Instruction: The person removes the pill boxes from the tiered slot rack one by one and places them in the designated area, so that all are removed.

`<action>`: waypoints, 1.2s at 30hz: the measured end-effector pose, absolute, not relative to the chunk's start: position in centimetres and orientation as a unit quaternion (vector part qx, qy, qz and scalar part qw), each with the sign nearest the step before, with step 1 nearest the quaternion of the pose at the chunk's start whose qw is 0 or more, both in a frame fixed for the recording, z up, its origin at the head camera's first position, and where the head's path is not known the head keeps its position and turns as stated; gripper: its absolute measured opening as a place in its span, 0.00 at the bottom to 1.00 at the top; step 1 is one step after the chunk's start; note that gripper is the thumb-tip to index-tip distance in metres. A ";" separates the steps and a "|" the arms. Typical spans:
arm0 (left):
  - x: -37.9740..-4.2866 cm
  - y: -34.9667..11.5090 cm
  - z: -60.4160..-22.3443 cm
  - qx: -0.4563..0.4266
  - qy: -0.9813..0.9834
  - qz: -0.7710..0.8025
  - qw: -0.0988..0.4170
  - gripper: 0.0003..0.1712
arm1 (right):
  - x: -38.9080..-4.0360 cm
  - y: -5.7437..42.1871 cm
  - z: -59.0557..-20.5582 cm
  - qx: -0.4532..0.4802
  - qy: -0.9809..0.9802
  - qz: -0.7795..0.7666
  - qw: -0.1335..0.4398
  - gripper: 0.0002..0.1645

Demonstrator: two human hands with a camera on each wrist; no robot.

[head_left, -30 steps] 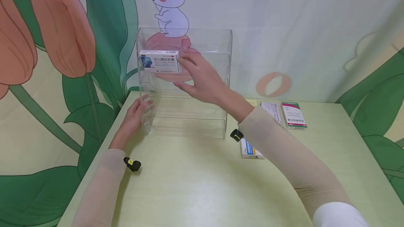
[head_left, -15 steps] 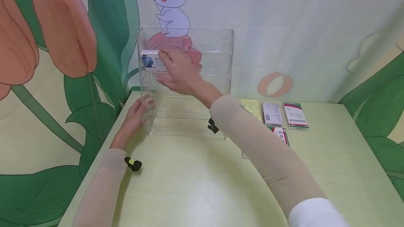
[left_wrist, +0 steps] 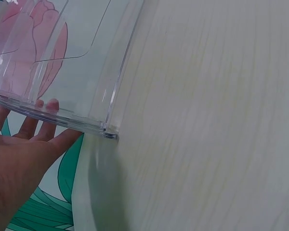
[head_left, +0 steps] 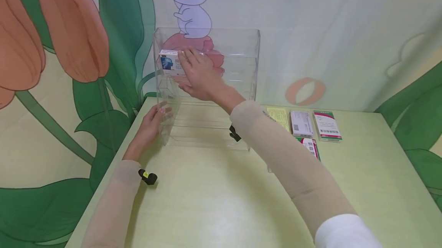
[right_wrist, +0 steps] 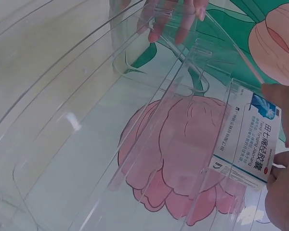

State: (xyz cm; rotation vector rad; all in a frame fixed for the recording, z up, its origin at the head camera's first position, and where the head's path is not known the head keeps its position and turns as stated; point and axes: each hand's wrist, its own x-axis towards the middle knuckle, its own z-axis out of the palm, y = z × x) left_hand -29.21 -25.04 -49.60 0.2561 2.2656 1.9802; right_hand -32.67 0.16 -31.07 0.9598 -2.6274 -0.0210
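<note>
A white medicine box (head_left: 168, 63) with a blue picture of a head stands in the upper tier, left side, of a clear acrylic rack (head_left: 207, 145). My right hand (head_left: 202, 75) rests over the box's right half and touches its upper edge, fingers mostly straight; the thumb lies lower. In the right wrist view the box (right_wrist: 248, 134) leans in the clear tier, with part of the right hand at its edge. Against the rack's left side wall, my left hand (head_left: 150, 123) rests with spread fingers; in the left wrist view these fingers (left_wrist: 47, 127) touch the clear wall.
Right of the rack, several medicine packs lie on the pale table (head_left: 214, 202): a yellow one (head_left: 278, 117), a white box (head_left: 301, 124), a green-and-red-edged box (head_left: 327, 126) and another (head_left: 310, 146) partly behind the right sleeve. A printed curtain (head_left: 345, 48) hangs behind.
My right hand has shifted left from beside the box to over its right half, then barely moved in the last half second. The left hand stays at the rack's side.
</note>
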 end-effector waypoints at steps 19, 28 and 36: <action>-28.9 -25.6 -49.4 0.079 0.744 0.660 0.058 0.37 | -33.0 4.3 -30.6 0.153 -0.913 0.313 0.210 0.22; -28.7 -25.2 -49.3 0.076 0.751 0.654 0.057 0.35 | -32.1 9.3 -30.0 0.193 -0.862 0.403 0.239 0.16; -28.7 -25.1 -49.4 0.075 0.742 0.664 0.053 0.36 | -29.4 15.5 -28.6 0.170 -0.878 0.395 0.211 0.19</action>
